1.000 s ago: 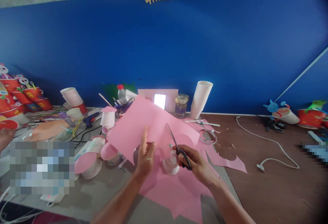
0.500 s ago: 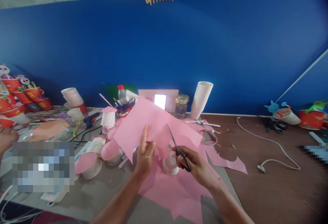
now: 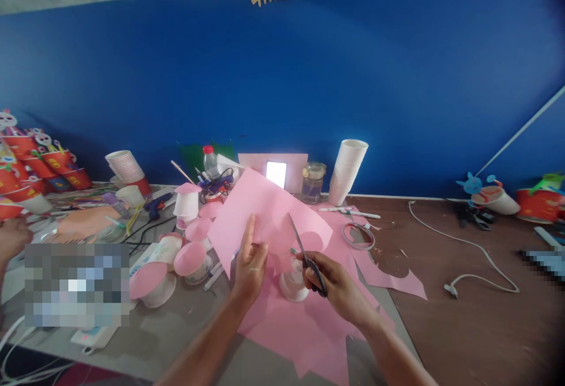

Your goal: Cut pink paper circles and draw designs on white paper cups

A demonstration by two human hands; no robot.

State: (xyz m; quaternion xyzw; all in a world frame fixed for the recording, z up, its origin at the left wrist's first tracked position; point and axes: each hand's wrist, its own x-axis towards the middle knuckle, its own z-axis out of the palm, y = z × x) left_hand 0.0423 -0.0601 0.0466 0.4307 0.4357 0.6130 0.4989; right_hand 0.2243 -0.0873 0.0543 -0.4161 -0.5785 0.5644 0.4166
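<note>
A large sheet of pink paper [image 3: 247,198] is held up by my left hand [image 3: 251,268], with the thumb in front and a finger stretched up along it. My right hand [image 3: 329,277] grips a pair of scissors [image 3: 314,269] by the black handles. The blades point up and to the left, against the right part of the paper. Just below, between my hands, a white paper cup [image 3: 293,287] stands upside down. More pink paper [image 3: 300,339] lies flat on the table beneath it.
Left of my hands are cups with pink paper tops [image 3: 152,283] and a glue gun [image 3: 159,205]. Behind stand a lit phone [image 3: 276,173], a glass jar [image 3: 313,183] and stacked cups [image 3: 348,171]. Another person's hand [image 3: 13,239] shows at the left edge. A white cable [image 3: 468,242] lies right.
The pink sheet has turned and drawn inward: its left corner moved right and its right corner moved left. My hands and the scissors stay almost in place.
</note>
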